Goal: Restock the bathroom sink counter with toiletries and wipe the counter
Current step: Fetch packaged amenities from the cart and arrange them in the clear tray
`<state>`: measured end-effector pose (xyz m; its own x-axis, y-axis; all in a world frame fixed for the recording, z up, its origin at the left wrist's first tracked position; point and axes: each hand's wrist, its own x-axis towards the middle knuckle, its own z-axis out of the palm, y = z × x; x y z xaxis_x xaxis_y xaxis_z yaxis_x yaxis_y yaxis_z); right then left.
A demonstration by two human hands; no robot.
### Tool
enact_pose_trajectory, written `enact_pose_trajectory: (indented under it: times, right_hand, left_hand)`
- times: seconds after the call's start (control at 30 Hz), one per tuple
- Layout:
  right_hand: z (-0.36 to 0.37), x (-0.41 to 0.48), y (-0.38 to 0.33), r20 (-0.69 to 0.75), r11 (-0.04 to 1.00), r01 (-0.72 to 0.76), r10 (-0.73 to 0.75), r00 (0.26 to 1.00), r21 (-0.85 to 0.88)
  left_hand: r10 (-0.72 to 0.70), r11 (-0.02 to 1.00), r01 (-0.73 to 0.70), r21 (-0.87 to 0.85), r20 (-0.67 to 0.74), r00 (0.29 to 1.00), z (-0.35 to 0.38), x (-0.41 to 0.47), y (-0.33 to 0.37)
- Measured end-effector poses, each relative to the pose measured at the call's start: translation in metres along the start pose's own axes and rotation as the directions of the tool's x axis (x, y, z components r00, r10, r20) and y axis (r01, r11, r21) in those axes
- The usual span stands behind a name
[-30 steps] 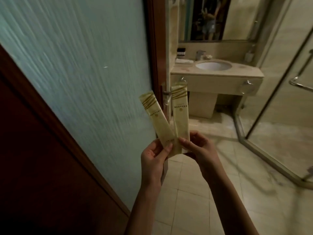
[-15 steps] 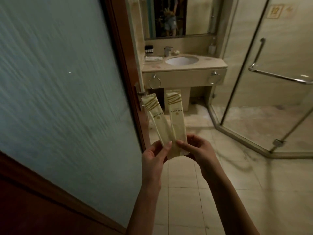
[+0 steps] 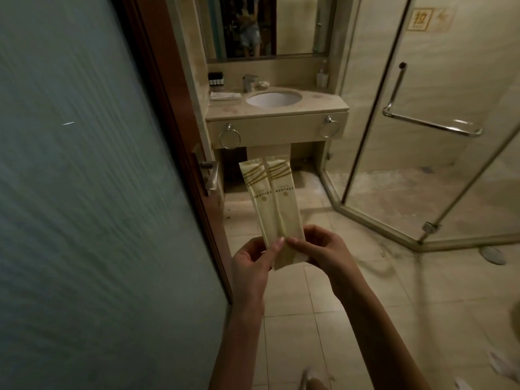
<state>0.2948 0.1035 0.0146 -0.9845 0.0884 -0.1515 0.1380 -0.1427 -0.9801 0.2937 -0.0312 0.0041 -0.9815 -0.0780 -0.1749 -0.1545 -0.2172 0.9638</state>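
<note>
Flat cream toiletry packets with gold stripes point(image 3: 284, 209): two, held side by side with their long edges touching, tops tilted away toward the bench. They are in the air over the floor, well apart from the bench top.
Frosted blue-green glass door point(image 3: 84, 192): fills the left side; its brown wooden edge point(image 3: 174, 122) runs down just beside the left hand.
Silver lever door handle point(image 3: 211, 175): juts from the door edge, near the packets' upper left corner.
Left hand point(image 3: 250, 266): fingers curled, thumb on the front, pinching the lower left of the pair.
Right hand point(image 3: 323, 251): fingers curled behind, thumb on the front, pinching the lower right of the pair.
Beige stone bench point(image 3: 318, 105): against the far wall, beyond the packets, whose tops cover part of the pedestal below it. Faint reddish marks show on its left part.
On the bench: small black bottles point(image 3: 216, 79) at the left rear, a flat white folded item point(image 3: 226, 95) in front of them, an oval white basin point(image 3: 274, 98), a chrome tap point(image 3: 250, 82) behind it, and a white bottle point(image 3: 322, 78) at the right rear.
Two chrome towel rings point(image 3: 229, 138): hang on the bench front.
Wall mirror point(image 3: 261, 26): above the tap.
Glass shower enclosure point(image 3: 394, 164): right of the bench, with a chrome bar handle point(image 3: 433, 125).
Beige tiled floor point(image 3: 295, 319): lies between the hands and the bench.
</note>
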Motion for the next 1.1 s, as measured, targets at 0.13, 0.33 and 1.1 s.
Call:
enact_pose_trajectory:
  times: [0.13,0.33,1.1]
  right_hand:
    - [-0.001,0.04,0.007,0.03,0.999,-0.05,0.05,0.998,-0.015]
    - [0.001,0.126,-0.004,0.183,0.991,-0.072,0.092,0.979,-0.113]
    - [-0.075,0.43,-0.041,0.205,0.991,-0.062,0.086,0.975,-0.123]
  left_hand:
    - [0.0,1.0,0.0,0.01,-0.04,0.999,0.006,0.031,-0.003]
    - [0.02,0.999,-0.016,0.037,-0.124,0.992,0.022,0.104,0.006]
    - [-0.13,0.982,0.146,0.116,-0.134,0.982,0.149,0.396,0.012]
